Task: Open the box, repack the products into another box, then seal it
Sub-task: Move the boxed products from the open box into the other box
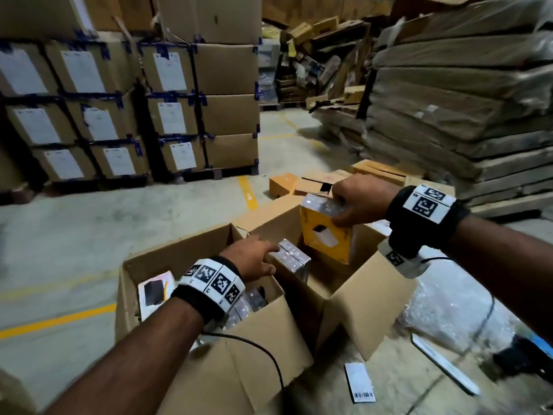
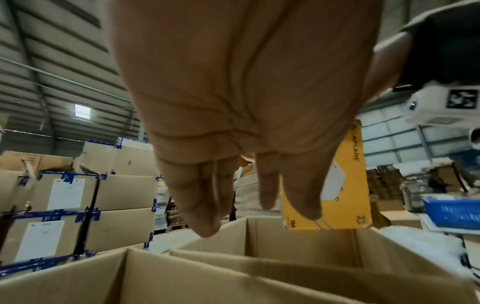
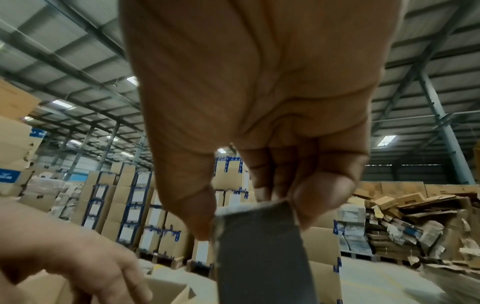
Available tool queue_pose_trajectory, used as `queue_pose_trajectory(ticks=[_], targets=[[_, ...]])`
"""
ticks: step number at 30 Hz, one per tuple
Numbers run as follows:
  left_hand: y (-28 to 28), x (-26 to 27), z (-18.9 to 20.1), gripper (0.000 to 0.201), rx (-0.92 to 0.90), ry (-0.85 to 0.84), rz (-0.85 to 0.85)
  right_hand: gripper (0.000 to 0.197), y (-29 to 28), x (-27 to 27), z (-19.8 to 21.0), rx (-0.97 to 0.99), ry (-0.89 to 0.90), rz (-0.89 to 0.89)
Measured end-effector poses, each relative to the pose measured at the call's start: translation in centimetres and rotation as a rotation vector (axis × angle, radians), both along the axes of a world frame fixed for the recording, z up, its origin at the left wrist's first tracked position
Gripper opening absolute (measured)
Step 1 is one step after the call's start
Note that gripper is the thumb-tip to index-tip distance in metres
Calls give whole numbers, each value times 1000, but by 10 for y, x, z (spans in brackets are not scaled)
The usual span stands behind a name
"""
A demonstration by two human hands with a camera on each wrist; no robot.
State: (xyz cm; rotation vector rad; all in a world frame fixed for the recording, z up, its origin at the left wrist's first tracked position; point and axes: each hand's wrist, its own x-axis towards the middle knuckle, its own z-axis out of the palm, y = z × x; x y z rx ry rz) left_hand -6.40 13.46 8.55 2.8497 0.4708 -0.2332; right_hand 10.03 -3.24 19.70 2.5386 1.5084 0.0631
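Repacking under way: right hand (image 1: pixel 357 202) grips yellow product box (image 1: pixel 326 235) above second carton (image 1: pixel 356 283)
Left hand (image 1: pixel 254 259), fingers straight, rests on packs; lowering comes next

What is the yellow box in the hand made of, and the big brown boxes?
The yellow box looks like thin printed card, perhaps film-wrapped: its top glints. The right hand grips it. The big brown boxes look like plain matte corrugated cardboard, with folded flaps.

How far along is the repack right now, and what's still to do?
Done: both cartons stand open, and the right carton already holds upright product boxes. In hand: the right hand grips a yellow product box above it, while the left hand touches the packed ones. Left: the left carton still has products; nothing is sealed.
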Motion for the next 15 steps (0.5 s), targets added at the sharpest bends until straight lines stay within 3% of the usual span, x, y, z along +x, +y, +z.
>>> queue_pose_trajectory(ticks=[4, 8, 12, 15], targets=[[-24, 15, -11, 55, 43, 117, -66, 32, 19, 17, -32, -108, 134, -23], [-31, 21, -17, 42, 124, 202, -52, 35, 44, 27, -67, -216, 224, -56], [-27, 16, -18, 45, 101, 142, -4, 29, 68, 35, -91, -334, 285, -40], [-30, 13, -17, 46, 68, 97, 3, 36, 81, 42, -106, -420, 287, -12]])
